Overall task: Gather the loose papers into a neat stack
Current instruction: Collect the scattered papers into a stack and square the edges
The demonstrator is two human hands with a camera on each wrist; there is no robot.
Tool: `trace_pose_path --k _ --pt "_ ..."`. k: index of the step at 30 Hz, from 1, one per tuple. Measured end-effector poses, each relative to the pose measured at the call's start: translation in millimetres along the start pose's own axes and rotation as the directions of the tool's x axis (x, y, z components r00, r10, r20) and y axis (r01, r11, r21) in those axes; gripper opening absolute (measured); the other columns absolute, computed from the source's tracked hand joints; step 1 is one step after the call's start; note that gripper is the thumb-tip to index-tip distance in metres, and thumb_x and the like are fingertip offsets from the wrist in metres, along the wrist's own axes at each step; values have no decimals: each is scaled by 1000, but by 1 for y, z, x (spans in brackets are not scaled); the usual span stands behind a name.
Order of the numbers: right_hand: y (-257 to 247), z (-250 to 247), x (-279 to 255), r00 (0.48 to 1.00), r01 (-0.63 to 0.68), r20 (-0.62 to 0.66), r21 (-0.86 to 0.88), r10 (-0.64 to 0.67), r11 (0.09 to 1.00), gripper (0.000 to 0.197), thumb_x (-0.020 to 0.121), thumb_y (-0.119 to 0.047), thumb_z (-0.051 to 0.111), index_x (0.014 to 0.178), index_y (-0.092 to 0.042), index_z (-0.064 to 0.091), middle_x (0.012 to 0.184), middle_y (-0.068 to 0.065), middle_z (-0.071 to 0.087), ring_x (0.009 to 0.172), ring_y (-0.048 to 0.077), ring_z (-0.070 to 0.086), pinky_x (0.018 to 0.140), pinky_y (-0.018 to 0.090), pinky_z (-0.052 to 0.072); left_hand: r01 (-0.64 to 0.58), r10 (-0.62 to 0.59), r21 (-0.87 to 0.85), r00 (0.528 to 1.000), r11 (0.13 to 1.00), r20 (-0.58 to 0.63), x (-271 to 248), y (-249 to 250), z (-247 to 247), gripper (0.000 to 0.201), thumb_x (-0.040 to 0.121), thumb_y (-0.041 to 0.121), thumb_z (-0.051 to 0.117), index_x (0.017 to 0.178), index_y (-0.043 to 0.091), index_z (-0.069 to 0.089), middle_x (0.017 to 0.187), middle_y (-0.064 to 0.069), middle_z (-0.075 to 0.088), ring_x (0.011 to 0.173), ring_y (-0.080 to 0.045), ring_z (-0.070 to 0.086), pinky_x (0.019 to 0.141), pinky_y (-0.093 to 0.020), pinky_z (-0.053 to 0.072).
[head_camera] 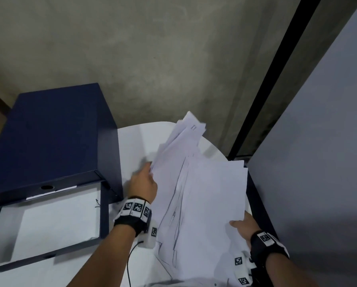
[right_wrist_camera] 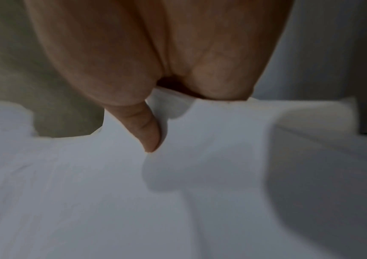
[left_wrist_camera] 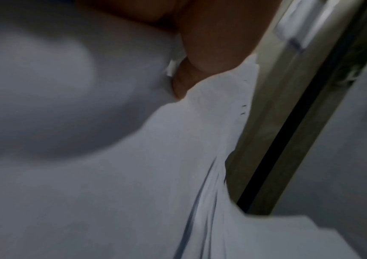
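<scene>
**Two hands on a fanned sheaf of papers**

Head view: both hands hold a loose, uneven bundle of white papers point(head_camera: 202, 189) above a white table point(head_camera: 132, 141). The left hand point(head_camera: 143, 183) grips the bundle's left edge, fingers hidden under the sheets. The right hand point(head_camera: 243, 226) holds the near right corner, thumb on top. The sheets splay apart toward the far end. A dark blue box file point(head_camera: 49, 137) stands at the left, its open lid point(head_camera: 49, 222) lying on the table.

Left wrist view: blurred; the fingers point(left_wrist_camera: 211, 43) curl against the edge of the papers point(left_wrist_camera: 178, 157), holding them.

Right wrist view: the thumb point(right_wrist_camera: 147, 129) presses down on the top sheet point(right_wrist_camera: 111, 192), with the other fingers tucked beneath, pinching the bundle.
</scene>
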State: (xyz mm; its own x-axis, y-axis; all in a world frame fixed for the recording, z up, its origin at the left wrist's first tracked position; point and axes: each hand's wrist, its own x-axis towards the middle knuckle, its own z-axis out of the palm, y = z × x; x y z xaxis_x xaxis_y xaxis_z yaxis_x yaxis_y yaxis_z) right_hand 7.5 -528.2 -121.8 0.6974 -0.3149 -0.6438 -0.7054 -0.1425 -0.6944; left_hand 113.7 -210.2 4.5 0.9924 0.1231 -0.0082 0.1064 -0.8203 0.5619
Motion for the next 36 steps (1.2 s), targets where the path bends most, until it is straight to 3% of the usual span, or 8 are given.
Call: trace_pose_path --k 7,13,16,20,23,28,33,36 --pt "-9 1 -4 1000 0 10 -14 0 1000 37 88 4 60 120 -13 60 109 7 66 106 30 62 99 44 48 -144 -30 -410 920 901 -390 19 40 -87 14 90 7 56 103 11 61 80 -2 64 72 -23 58 67 -25 42" --pt "-14 4 -8 999 30 41 -21 -29 999 24 84 -7 67 107 -14 65 102 9 74 94 28 69 90 46 56 110 -76 -625 994 772 82 16 25 -49 32 81 21 74 111 17 61 104 7 70 98 -16 66 88 -34 52" --pt "-17 4 -13 999 30 22 35 -31 999 22 89 -14 64 110 -13 60 112 10 68 97 24 64 89 39 51 250 -134 -412 948 876 289 -5 10 -4 45 87 34 66 126 19 48 126 -2 62 118 -27 57 98 -40 46" --pt "-20 1 -16 991 -128 63 273 115 954 68 88 -52 58 143 -15 43 140 6 53 127 29 51 111 44 37 313 -203 -178 865 933 459 -33 -8 42 53 100 19 42 148 19 22 143 -14 47 124 -32 51 102 -35 38" --pt "-22 0 -19 977 -213 79 318 198 924 72 94 -56 48 151 -18 28 156 6 32 146 26 25 118 40 18 333 -226 -123 827 935 515 -43 -22 60 62 95 6 39 151 22 18 130 -18 54 92 -27 55 82 -30 47" --pt "-17 4 -18 991 -103 102 181 85 978 52 92 -26 62 140 -15 45 137 2 57 123 23 53 111 43 37 399 -263 -165 810 902 524 -39 -27 72 67 89 1 38 149 21 18 114 -11 53 85 -25 54 70 -27 46" --pt "-16 12 -17 988 -95 130 105 81 990 81 90 -26 66 154 -19 16 155 -1 31 144 24 30 116 43 26 382 -249 -156 810 911 531 -41 -15 88 64 93 6 42 151 18 17 136 -13 49 113 -32 56 90 -33 47" --pt "-13 10 -16 992 -45 121 58 38 997 65 85 -12 70 142 -19 38 146 1 47 131 25 47 113 43 34 372 -249 -138 811 918 529 -44 -6 93 57 98 20 45 150 16 21 146 -12 43 128 -31 48 101 -34 40"
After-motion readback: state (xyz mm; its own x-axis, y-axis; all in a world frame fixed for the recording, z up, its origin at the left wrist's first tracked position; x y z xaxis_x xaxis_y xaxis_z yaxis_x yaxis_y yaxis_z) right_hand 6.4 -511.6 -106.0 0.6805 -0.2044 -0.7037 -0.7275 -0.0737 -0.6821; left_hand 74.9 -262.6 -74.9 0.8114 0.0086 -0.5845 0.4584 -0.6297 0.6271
